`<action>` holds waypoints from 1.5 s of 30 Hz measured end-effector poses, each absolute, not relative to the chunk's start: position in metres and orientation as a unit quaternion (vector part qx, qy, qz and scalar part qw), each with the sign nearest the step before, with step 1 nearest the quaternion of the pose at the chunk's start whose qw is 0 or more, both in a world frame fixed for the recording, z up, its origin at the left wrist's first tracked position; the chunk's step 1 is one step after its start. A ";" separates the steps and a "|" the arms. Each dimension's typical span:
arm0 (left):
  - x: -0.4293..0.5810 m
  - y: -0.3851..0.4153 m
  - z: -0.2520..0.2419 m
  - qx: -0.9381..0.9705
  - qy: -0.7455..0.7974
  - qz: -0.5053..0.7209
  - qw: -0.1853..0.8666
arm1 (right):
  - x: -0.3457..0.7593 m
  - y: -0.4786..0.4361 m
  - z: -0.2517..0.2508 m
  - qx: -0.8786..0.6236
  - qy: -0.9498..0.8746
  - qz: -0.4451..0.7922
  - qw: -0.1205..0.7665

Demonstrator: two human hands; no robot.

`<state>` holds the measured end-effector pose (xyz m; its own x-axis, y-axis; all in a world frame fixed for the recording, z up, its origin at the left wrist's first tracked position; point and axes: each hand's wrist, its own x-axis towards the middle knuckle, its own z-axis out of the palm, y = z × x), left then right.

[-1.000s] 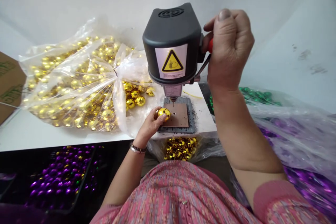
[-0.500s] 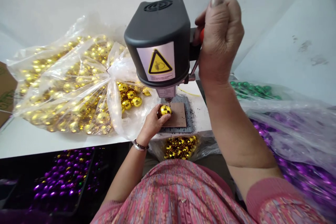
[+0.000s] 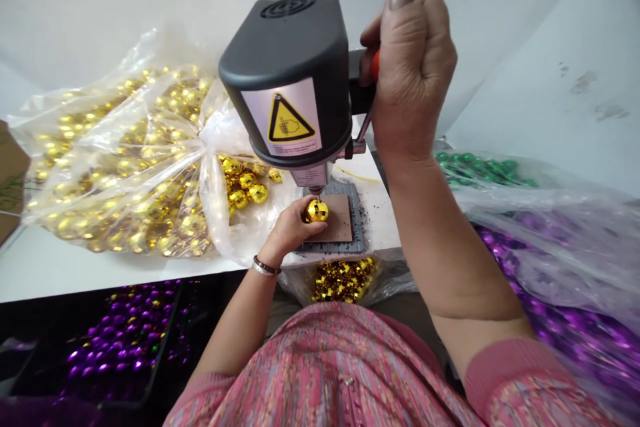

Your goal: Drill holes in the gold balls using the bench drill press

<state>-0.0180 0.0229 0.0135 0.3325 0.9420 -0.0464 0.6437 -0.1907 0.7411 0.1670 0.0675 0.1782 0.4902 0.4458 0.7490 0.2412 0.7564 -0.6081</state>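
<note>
My left hand point(image 3: 295, 228) pinches a shiny gold ball point(image 3: 317, 211) between thumb and fingers. The ball is over a brown board point(image 3: 340, 223) on the grey machine base point(image 3: 357, 213), right under the tip of a small drill press point(image 3: 290, 73). A warning label with a yellow triangle faces me on its dark housing. My right hand point(image 3: 415, 67) is closed round the red-knobbed lever point(image 3: 375, 67) at the machine's right side. Where the drill tip meets the ball is too small to make out clearly.
A clear bag of gold balls point(image 3: 135, 167) lies open at the left, loose gold balls point(image 3: 257, 193) at its mouth. Gold balls point(image 3: 345, 279) fill a bag below the table edge. Purple balls point(image 3: 120, 333) are at lower left; green balls point(image 3: 475, 169) and more purple ones point(image 3: 575, 333) at right.
The gold ball in my left hand has shifted slightly right, to beneath the drill tip. The machine and my right hand appear slightly further left in view.
</note>
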 end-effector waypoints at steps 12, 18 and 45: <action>-0.027 0.028 -0.001 0.634 0.544 0.294 0.463 | 0.166 0.070 0.178 -0.283 -0.484 0.098 0.822; -0.031 0.029 -0.002 0.625 0.527 0.333 0.470 | 0.168 0.068 0.178 -0.293 -0.491 0.090 0.815; -0.006 0.011 0.009 0.722 0.563 0.220 0.338 | 0.168 0.063 0.178 -0.307 -0.504 0.100 0.801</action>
<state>-0.0058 0.0111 0.0087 0.2703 0.9606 -0.0641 0.6633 -0.1376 0.7356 0.1678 0.0635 0.1784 0.4714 0.4696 0.7465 0.1489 0.7919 -0.5922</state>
